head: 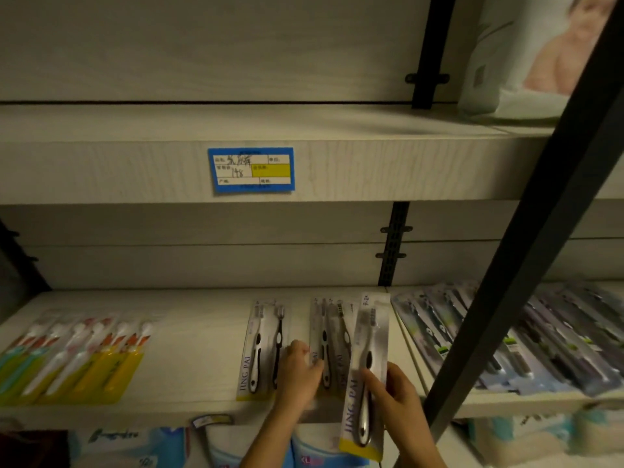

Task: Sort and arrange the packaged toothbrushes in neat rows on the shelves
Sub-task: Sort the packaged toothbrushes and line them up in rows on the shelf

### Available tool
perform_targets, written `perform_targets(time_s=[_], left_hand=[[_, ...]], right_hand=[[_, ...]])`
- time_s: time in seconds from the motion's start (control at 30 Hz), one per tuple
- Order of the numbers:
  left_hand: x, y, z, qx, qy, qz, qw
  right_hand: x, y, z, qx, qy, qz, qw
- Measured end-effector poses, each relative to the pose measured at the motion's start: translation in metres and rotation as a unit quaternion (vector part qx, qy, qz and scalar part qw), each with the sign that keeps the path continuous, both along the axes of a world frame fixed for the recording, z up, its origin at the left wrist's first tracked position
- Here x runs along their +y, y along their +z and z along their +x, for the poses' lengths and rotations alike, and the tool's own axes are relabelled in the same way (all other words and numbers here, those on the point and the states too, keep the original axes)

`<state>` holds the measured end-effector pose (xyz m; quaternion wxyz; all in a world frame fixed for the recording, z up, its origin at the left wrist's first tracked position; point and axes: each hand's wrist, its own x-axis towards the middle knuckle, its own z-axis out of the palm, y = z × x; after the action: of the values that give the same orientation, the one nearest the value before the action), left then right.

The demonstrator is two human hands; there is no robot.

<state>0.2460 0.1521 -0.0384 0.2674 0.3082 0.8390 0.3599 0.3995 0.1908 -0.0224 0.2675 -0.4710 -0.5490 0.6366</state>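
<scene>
glossy plastic toothbrush packs (366,363), matt pale woodgrain shelf (189,349), dark metal upright (526,282)

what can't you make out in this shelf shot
All head view:
The price label: handwriting too small and dim to read.
The dark packs on the right: blurred, and crossed by the black post.
The middle stack: lower part hidden by the left hand, whose grip is blurred.
The held pack: partly covered by the right hand.
The goods below: cut off by the bottom edge.
</scene>
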Motion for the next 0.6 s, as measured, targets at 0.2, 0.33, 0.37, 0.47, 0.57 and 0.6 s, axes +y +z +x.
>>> perform_targets(time_s=[0.2,0.33,0.37,0.47,0.57,0.6], left_hand=[[0.030,-0.013,0.005,0.130,-0.035,-0.141,0.981],[0.041,-0.005,0.005,0.074,-0.001,-0.166,0.983],[0.043,-0.004,0.003,0.069,0.003,-0.174,0.982],[0.046,-0.004,-0.003,0.037,-0.003,-0.191,0.981],[0.045,-0.003,-0.004,0.043,-0.026,-0.201,0.978],[0.047,-0.007,-0.005,0.057,-0.026,-0.192,0.979]], right_hand=[[-0.001,0.001,0.005,-0.018,-0.007,0.043,0.999],[-0.001,-0.003,0.011,-0.028,-0.008,0.054,0.998],[-0.001,-0.004,0.011,-0.029,-0.007,0.057,0.998],[-0.001,-0.006,0.013,-0.032,-0.003,0.056,0.998],[-0.001,-0.007,0.014,-0.032,0.000,0.055,0.998],[-0.001,-0.007,0.015,-0.032,0.001,0.056,0.998]])
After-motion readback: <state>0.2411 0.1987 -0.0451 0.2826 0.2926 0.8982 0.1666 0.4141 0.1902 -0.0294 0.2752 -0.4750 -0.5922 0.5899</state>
